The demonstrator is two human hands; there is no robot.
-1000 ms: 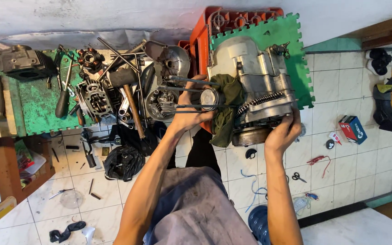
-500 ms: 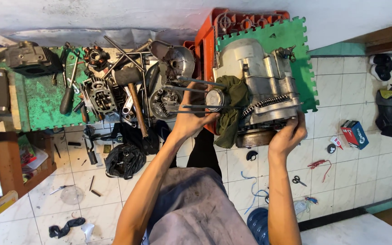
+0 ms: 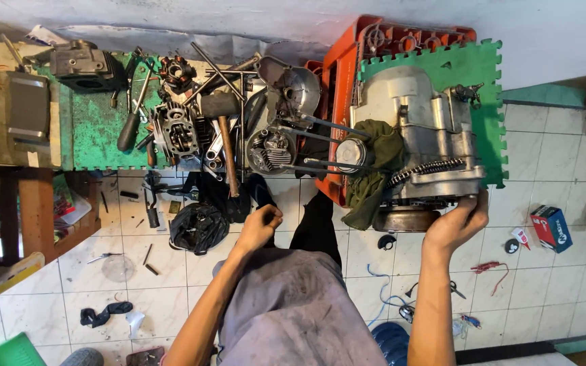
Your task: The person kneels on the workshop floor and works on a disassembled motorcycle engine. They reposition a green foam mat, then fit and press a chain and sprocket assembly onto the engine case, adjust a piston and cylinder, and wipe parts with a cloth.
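Right hand (image 3: 457, 222) pressed against lower edge of silver engine block (image 3: 418, 139), fingers curled on casing; fingertips hidden behind metal. Engine block lies on green foam mat (image 3: 490, 68) over red crate (image 3: 347, 61). Olive rag (image 3: 374, 163) covers part of block near piston (image 3: 350, 154). Left hand (image 3: 260, 227) loosely closed in air above floor tiles, apart from engine; whether it pinches something small, cannot tell. Hammer (image 3: 222, 129) lies among parts, heap partly overlapping.

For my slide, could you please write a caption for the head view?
Right hand steadies a motorcycle engine on a green foam mat; left hand hangs free.
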